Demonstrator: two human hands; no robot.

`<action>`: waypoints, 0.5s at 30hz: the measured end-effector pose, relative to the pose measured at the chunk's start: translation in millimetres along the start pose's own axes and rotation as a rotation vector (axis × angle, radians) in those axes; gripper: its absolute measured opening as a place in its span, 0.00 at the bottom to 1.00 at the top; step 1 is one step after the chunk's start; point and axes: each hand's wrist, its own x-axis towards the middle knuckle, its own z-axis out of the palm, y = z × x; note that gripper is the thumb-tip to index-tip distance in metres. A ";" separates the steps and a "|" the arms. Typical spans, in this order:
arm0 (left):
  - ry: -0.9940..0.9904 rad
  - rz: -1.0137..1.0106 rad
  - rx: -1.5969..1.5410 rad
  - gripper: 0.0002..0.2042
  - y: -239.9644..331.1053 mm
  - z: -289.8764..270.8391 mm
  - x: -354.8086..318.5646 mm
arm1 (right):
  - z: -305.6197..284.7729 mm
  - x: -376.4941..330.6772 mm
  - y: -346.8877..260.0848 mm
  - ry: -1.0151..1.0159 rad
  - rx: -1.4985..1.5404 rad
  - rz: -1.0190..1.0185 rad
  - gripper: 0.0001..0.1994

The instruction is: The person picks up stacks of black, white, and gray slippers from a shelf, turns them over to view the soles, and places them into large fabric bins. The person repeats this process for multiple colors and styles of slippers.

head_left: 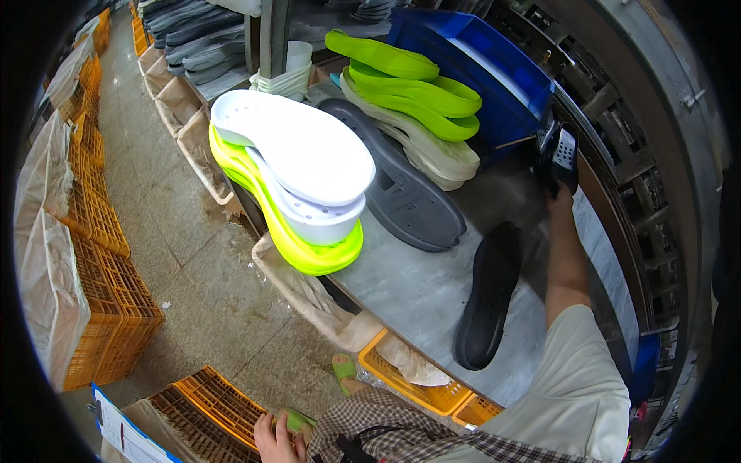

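My right hand (pixel 557 193) reaches far over the grey metal table (pixel 417 293) and grips a black perforated clog part (pixel 562 154) by the curved machine rim at the right. A black shoe sole (pixel 490 293) lies flat on the table just left of my right forearm. My left hand (pixel 274 441) is low at the bottom edge, fingers curled against my checked shorts, with nothing seen in it. Green sandals (pixel 343 366) are on my feet below.
On the table lie white soles (pixel 301 154) stacked on neon yellow ones (pixel 309 251), a large grey sole (pixel 409 197), and green (pixel 409 85) and beige soles (pixel 436 154) beside a blue crate (pixel 494 69). Orange crates (pixel 108 309) line the floor at left.
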 end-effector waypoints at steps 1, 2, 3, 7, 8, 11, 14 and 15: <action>-0.012 0.010 -0.005 0.25 -1.9 -0.1 3.8 | -1.0 -6.9 -5.2 0.010 -0.015 0.004 0.20; -0.229 -0.058 0.130 0.25 -7.5 -1.6 9.9 | -5.3 -19.4 -10.6 0.024 0.010 0.012 0.20; -0.169 -0.022 0.076 0.25 -10.8 -5.1 11.8 | -10.4 -36.0 -17.1 0.030 0.041 0.023 0.20; -0.103 0.082 0.009 0.25 -26.7 -20.1 21.2 | -48.7 -135.4 -51.0 0.009 0.266 0.142 0.19; -0.148 0.076 0.009 0.24 -31.7 -25.1 24.2 | -63.2 -167.8 -59.9 -0.047 0.351 0.203 0.19; -0.193 0.158 -0.009 0.25 -50.7 -47.0 35.0 | -116.0 -284.5 -86.3 -0.288 0.498 0.468 0.18; -0.161 0.309 -0.045 0.26 -65.5 -76.2 46.6 | -158.1 -421.1 -101.0 -0.335 0.325 0.363 0.18; -0.159 0.348 -0.075 0.26 -67.8 -87.3 50.9 | -165.0 -466.1 -103.1 -0.301 0.276 0.420 0.20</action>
